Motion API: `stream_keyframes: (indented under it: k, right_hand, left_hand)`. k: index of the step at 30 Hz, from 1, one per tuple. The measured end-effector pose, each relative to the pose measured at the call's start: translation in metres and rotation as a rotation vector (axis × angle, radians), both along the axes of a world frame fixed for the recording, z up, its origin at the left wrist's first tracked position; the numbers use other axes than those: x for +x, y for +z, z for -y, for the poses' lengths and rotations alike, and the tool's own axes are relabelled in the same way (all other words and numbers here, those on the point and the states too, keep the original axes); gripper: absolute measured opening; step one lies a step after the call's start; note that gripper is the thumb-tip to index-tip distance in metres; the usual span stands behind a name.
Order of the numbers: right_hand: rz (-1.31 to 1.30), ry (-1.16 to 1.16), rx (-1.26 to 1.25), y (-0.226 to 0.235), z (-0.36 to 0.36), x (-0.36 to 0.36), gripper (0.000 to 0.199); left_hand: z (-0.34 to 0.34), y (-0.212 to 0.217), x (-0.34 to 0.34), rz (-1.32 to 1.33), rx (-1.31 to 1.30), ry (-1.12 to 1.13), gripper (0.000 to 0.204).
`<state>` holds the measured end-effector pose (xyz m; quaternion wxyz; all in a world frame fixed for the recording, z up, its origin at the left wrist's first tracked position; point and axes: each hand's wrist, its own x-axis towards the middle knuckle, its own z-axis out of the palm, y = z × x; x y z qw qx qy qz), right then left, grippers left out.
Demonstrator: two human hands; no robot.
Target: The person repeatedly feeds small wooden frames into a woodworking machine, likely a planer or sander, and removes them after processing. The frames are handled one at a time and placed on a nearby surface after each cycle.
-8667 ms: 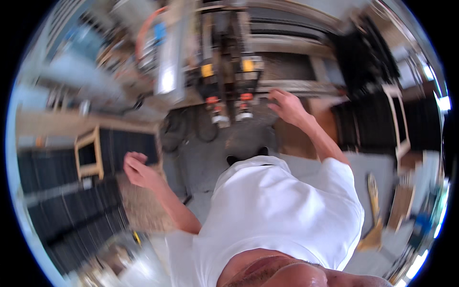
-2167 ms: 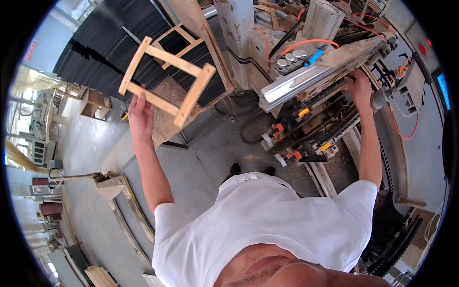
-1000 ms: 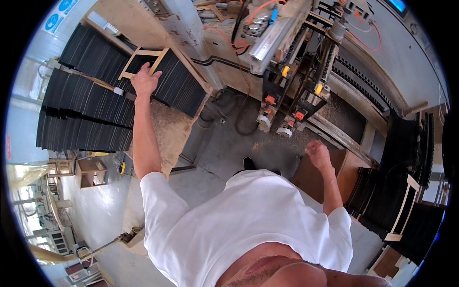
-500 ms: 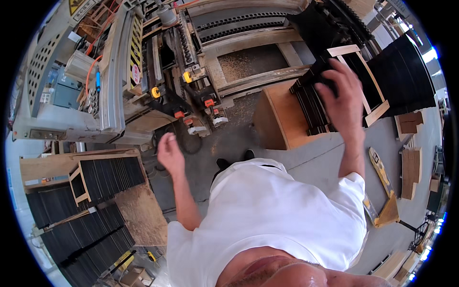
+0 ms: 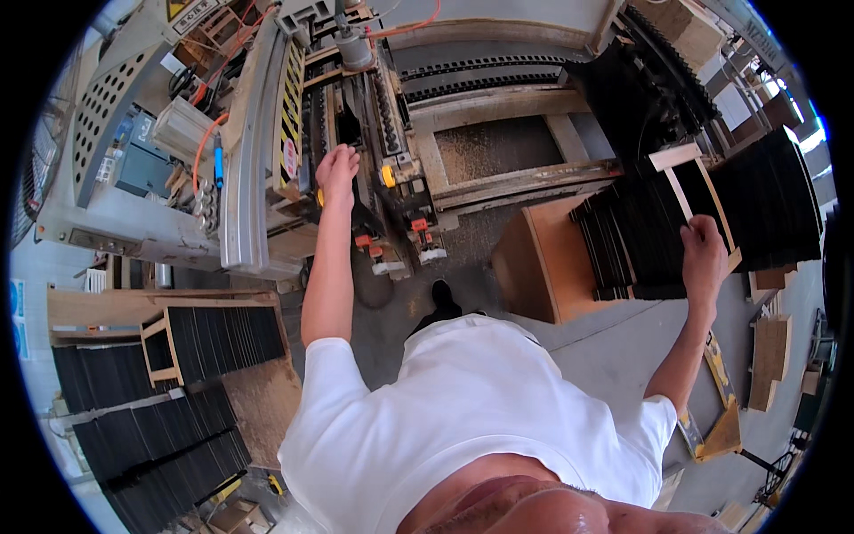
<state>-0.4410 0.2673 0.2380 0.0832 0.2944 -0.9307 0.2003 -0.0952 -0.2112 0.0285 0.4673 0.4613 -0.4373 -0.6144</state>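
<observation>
My right hand (image 5: 705, 260) is closed at the near end of a pale wooden frame (image 5: 676, 158), its fingers against one rail. The frame lies on top of a stack of black-edged panels (image 5: 614, 236) at the right. My left hand (image 5: 337, 173) reaches forward over the machine's guide rails (image 5: 390, 116), fingers curled in. Whatever the left fingers may hold is hidden. Close to that hand are a yellow knob (image 5: 388, 176) and red clamp parts (image 5: 363, 240) at the machine's front end.
A wooden box-like stand (image 5: 534, 267) supports the right stack. Left of me, a rack (image 5: 160, 295) holds several black panels, with another pale frame (image 5: 158, 347) against them. A yellow pallet jack (image 5: 719, 432) stands on the floor at right. Sawdust covers the machine bed (image 5: 498, 142).
My left hand has moved forward and up over the machine rails. My right hand has gone from open above the stack to closed at the frame's near end. The view has shifted slightly.
</observation>
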Motion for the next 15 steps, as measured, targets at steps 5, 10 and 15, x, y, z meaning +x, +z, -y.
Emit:
stream_keyframes:
  k: [5,10,15]
  right_hand:
    - [-0.074,0.001,-0.211,0.006,0.008,0.011,0.015]
    - [-0.053,0.03,-0.344,0.03,0.047,0.062,0.015]
    - [-0.042,0.292,-0.348,0.036,0.111,0.116,0.019]
  left_hand:
    - [0.12,-0.018,-0.038,-0.069,0.153,0.017,0.046]
    - [0.216,-0.028,-0.074,-0.094,0.273,0.086,0.058]
    - [0.29,-0.048,-0.096,-0.198,0.338,0.204,0.066]
